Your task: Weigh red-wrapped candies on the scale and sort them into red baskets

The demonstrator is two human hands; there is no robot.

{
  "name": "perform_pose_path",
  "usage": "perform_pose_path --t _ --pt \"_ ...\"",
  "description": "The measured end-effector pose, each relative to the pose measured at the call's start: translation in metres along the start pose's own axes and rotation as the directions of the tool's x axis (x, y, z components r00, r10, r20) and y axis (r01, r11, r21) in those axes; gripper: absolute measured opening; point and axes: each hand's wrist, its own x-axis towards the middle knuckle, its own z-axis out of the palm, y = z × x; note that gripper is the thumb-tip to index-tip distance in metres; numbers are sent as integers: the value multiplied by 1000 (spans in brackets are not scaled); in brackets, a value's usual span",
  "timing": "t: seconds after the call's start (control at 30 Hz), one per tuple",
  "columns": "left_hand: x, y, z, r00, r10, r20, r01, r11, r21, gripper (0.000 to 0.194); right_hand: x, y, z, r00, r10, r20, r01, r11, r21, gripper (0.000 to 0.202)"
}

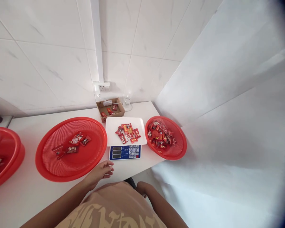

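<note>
Loosely bent, fingers slightly parted: your left hand (101,172), between the large red mesh basket (85,163) and the near table edge; your right hand (142,187), low beside your shirt (118,205), grip impossible to tell. Red wrapped snack packets (128,137): one group on the white tray (111,128) of the digital scale (125,152), others in the right-hand red basket (179,152) and far cardboard box (106,118).
</note>
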Motion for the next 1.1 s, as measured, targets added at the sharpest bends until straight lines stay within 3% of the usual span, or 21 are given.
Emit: perform_pose_path --t 0.1,0.2,0.27,0.33,0.4,0.47,0.67,0.93,1.0,1.1 --pt "-1 3 1 1000 0 -9 0 1000 6 43 7 -12 -21 998 -66 -6 66 997 -32 21" --pt "-4 9 3 1000 3 -20 -3 1000 14 43 14 -30 -56 978 -149 -142 149 989 -12 20" --pt "-5 12 6 1000 5 -28 -5 1000 10 42 18 -46 -83 941 -192 -280 195 981 -19 30" --pt "-6 13 7 1000 9 -30 -9 1000 0 41 21 -62 -107 865 -251 -435 234 968 -92 35" --pt "-5 12 8 999 14 -30 -15 1000 -11 40 25 -77 -125 819 -303 -487 233 951 -202 39" --pt "-4 9 8 999 26 -29 -27 999 -23 41 30 -89 -136 821 -321 -473 201 937 -286 42" --pt "-5 2 4 997 30 -66 -33 998 -45 41 45 -101 -144 882 -266 -388 101 913 -396 41" --pt "-7 1 5 997 33 -68 -36 998 -41 45 31 -96 -145 852 -309 -423 111 896 -430 29" --pt "-7 3 7 998 31 -60 -33 999 -33 45 22 -94 -138 825 -343 -450 167 907 -386 28" --pt "-6 5 11 999 41 -26 -41 999 -27 45 4 -93 -115 790 -463 -402 386 885 -260 23"
